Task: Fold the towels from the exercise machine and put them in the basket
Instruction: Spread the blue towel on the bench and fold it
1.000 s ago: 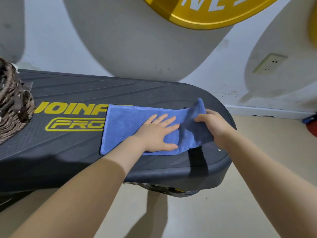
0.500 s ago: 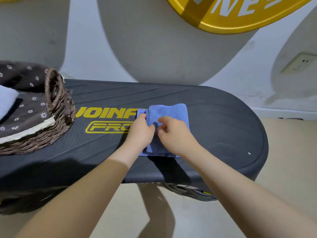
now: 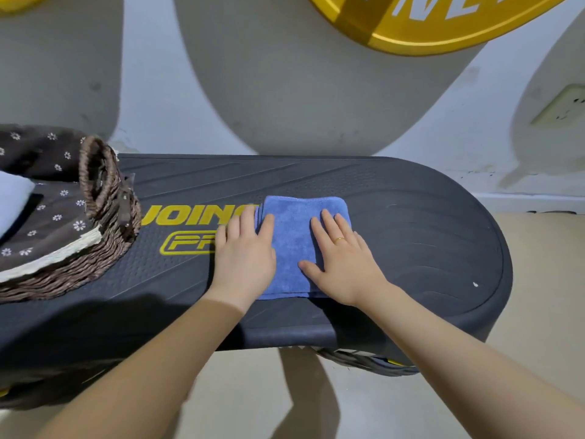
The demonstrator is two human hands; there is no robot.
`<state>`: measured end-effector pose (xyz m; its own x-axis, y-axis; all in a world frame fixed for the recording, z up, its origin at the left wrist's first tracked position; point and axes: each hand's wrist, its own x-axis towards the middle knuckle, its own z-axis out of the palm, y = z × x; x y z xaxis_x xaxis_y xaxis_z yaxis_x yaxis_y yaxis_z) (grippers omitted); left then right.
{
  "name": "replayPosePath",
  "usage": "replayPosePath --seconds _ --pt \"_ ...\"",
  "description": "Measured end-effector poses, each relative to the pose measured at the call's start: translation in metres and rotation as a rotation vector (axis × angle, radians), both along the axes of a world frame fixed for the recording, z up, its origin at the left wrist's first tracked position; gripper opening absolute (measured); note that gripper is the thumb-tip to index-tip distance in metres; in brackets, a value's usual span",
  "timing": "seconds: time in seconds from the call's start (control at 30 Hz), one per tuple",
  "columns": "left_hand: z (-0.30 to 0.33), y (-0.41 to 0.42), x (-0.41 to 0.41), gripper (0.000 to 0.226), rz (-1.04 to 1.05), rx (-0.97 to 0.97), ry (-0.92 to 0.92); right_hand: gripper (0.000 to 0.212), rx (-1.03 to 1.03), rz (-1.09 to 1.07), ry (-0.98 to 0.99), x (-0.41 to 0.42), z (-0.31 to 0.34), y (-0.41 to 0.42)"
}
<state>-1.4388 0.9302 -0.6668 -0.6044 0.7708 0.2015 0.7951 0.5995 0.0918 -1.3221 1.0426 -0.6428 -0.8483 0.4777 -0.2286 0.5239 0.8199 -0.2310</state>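
Observation:
A blue towel (image 3: 292, 239), folded into a small square, lies on the dark platform of the exercise machine (image 3: 411, 236). My left hand (image 3: 245, 251) lies flat with straight fingers on the towel's left edge, partly on the platform. My right hand (image 3: 340, 258), wearing a gold ring, presses flat on the towel's right half. A brown wicker basket (image 3: 107, 236) with a flowered dark lining stands on the platform's left end, about a hand's width from my left hand. A pale folded towel (image 3: 11, 201) shows inside it at the frame's left edge.
The platform's right end is bare up to its rounded edge. A grey and white wall (image 3: 285, 90) rises right behind the machine, with a yellow sign (image 3: 443, 23) above and a socket (image 3: 560, 106) at the right. Beige floor (image 3: 538, 312) lies below and to the right.
The long towel was folded over from the right into a small square. Both hands went from pinching the fold to lying flat on it. The view shifted left, showing more basket.

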Motion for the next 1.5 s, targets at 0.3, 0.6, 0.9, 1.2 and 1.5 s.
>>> replayPosePath --seconds 0.3,0.6,0.9,1.2,1.5 --pt "-0.002 -0.005 -0.017 0.11 -0.235 -0.252 -0.163 0.059 -0.046 -0.121 0.078 -0.027 -0.013 0.029" --pt "0.003 -0.005 -0.013 0.132 -0.111 -0.252 -0.303 0.072 0.048 -0.068 -0.016 0.002 -0.017 0.014" --pt "0.018 0.002 0.016 0.09 -0.085 -0.153 -0.233 0.08 -0.131 -0.027 -0.021 0.063 0.002 -0.007" --pt "0.011 0.003 0.024 0.071 -0.227 -0.169 -0.307 0.037 -0.404 -0.622 0.39 0.024 0.013 0.004" --pt "0.004 0.002 0.022 0.081 -0.201 -0.001 -0.497 0.013 -0.898 -0.732 0.434 0.01 0.035 0.008"
